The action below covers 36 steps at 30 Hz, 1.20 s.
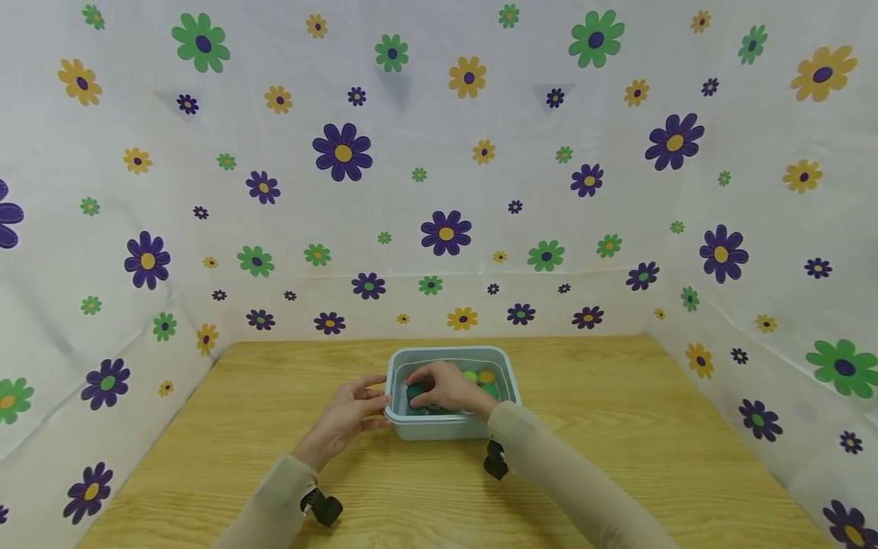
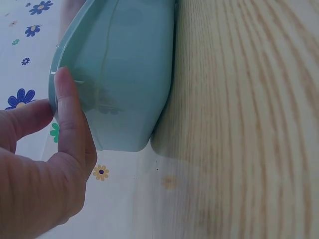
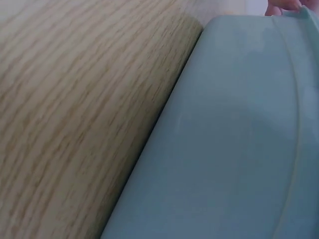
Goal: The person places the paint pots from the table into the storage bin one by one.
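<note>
A pale blue-green plastic basin (image 1: 449,428) sits on the wooden table. My left hand (image 1: 353,412) is at its left side, with fairly straight fingers touching the rim and outer wall, as the left wrist view also shows. Reaching down into the basin, my right hand (image 1: 446,383) pinches a dark green ball (image 1: 414,393) between thumb and fingers near the left end. Farther right inside lie a lime green ball (image 1: 471,377), an orange ball (image 1: 486,377) and a green ball (image 1: 490,390). The right hand and forearm hide part of the contents.
Wooden tabletop (image 1: 604,412) extends on all sides of the basin. A white flower-patterned sheet (image 1: 411,206) stands as walls behind and at both sides. In the right wrist view, the basin's outer wall (image 3: 219,124) fills much of the picture.
</note>
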{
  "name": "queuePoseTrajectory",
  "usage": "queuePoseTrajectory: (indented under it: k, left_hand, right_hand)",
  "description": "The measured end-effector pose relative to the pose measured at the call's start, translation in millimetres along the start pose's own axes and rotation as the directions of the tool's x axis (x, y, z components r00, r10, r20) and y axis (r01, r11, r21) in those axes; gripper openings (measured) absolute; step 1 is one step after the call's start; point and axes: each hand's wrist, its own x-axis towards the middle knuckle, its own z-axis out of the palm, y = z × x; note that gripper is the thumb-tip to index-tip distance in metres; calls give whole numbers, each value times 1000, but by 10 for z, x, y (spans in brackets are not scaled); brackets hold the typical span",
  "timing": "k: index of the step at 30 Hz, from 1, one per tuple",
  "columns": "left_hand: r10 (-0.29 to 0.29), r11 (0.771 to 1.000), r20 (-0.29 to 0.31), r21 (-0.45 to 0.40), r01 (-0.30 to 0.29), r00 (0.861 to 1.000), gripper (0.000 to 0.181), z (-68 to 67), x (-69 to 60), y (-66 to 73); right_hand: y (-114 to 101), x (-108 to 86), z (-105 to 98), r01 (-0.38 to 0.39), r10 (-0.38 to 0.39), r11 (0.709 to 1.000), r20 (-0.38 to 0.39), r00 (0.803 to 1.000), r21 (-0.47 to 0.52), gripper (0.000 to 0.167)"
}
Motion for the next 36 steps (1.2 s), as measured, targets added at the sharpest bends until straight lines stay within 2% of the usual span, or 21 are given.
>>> queuePoseTrajectory:
  k: [14, 20, 30, 33, 36]
  left_hand:
    - [-1, 1000, -7, 1, 1, 1000, 55, 16, 3, -1]
    - [6, 1000, -15, 11, -6, 1000, 54, 16, 20, 9]
    - [2, 1000, -19, -1, -2, 1000, 54, 24, 15, -7]
    - [-1, 1000, -46, 19, 2, 999, 54, 21, 23, -16]
    - [25, 997, -88, 74, -18, 996, 54, 19, 31, -18]
  right_hand:
    - [35, 104, -13, 55, -48, 993, 60, 997, -105, 34]
    - [-7, 114, -28, 52, -43, 990, 77, 996, -129, 35]
    - [1, 87, -19, 30, -23, 993, 64, 998, -118, 36]
    - [25, 54, -44, 22, -17, 996, 56, 998, -90, 35]
    - [84, 19, -69, 21, -19, 999, 53, 998, -43, 34]
